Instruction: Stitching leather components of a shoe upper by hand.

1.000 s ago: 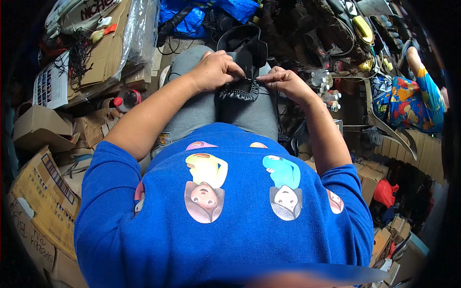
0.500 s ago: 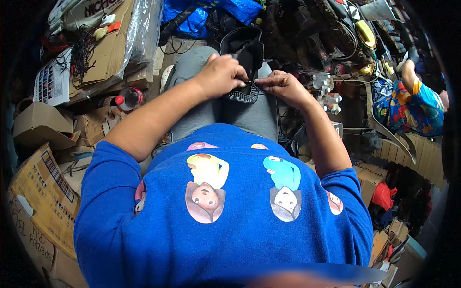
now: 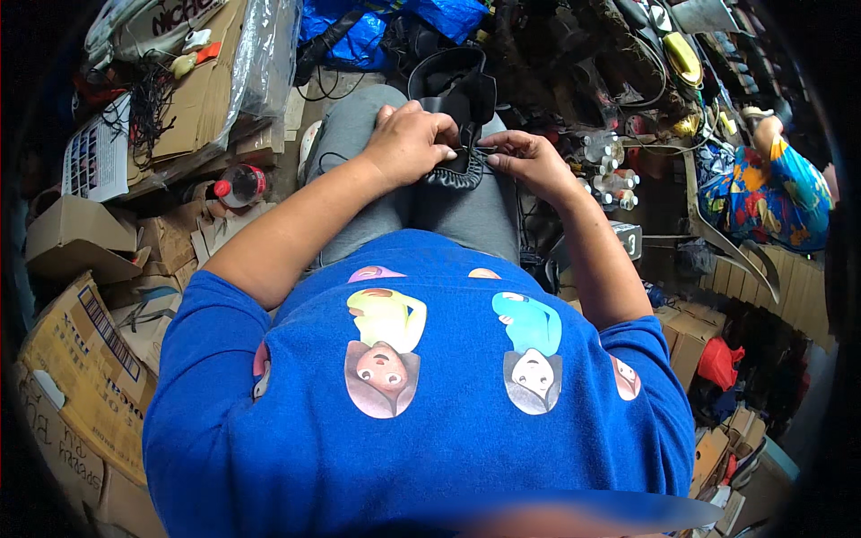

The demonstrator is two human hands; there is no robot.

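Note:
A black leather shoe upper (image 3: 455,85), with a pleated, gathered edge at its near end, lies across my lap over grey trousers (image 3: 357,112). From the left, my left hand (image 3: 414,142) has its fingers closed on the upper's inner edge. On the other side, my right hand (image 3: 529,161) pinches something thin beside the gathered edge. It looks like a thread or needle, too small to make out for certain. The fingertips of both hands are close together over the upper's opening.
Cardboard (image 3: 193,99) and a red-capped bottle (image 3: 240,186) are at left, near an open box (image 3: 81,238). Several clear bottles (image 3: 614,184) stand at right. Beyond them sits another person in a colourful garment (image 3: 776,197). A blue plastic sheet (image 3: 354,40) lies ahead.
My right hand's fingers have opened out a little and shifted slightly, still pinching near the gathered edge. My left hand has barely moved. The other person's arm has moved slightly.

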